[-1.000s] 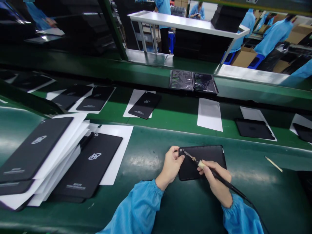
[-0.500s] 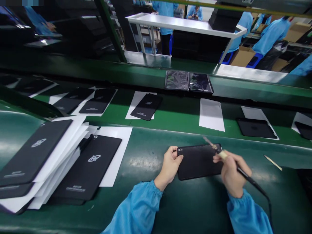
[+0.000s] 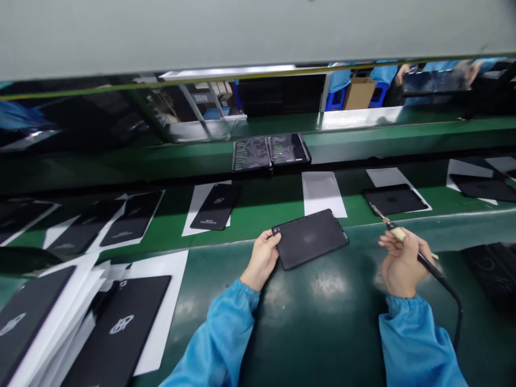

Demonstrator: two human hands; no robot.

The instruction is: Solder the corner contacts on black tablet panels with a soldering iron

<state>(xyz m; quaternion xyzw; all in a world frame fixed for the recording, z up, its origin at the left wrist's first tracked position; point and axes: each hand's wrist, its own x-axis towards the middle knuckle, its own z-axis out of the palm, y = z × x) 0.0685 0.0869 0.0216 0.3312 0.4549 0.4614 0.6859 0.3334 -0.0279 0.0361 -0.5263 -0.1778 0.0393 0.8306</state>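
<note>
My left hand (image 3: 263,257) pinches the left end of a black tablet back cover (image 3: 312,239), its hollow inner side facing up. The cover is tilted, its far edge close to a white sheet (image 3: 323,194) on the green belt. My right hand (image 3: 405,263), to the right and apart from the cover, is closed round the pale grip of a soldering iron (image 3: 397,232). The iron's metal tip points up and left, in front of another black cover (image 3: 395,199) on the belt. A black cord runs down from its handle past my right sleeve.
On the left, black tablet covers (image 3: 121,325) are stacked with white sheets (image 3: 161,312). More covers on paper lie along the green belt (image 3: 262,215). Two film-wrapped panels (image 3: 270,152) rest on the ledge behind. Dark pieces (image 3: 489,274) sit at right. People in blue work beyond.
My left hand has lifted the cover away from the bench toward the belt. My right hand, with the soldering iron, has moved right, off the cover. The view has shifted too.
</note>
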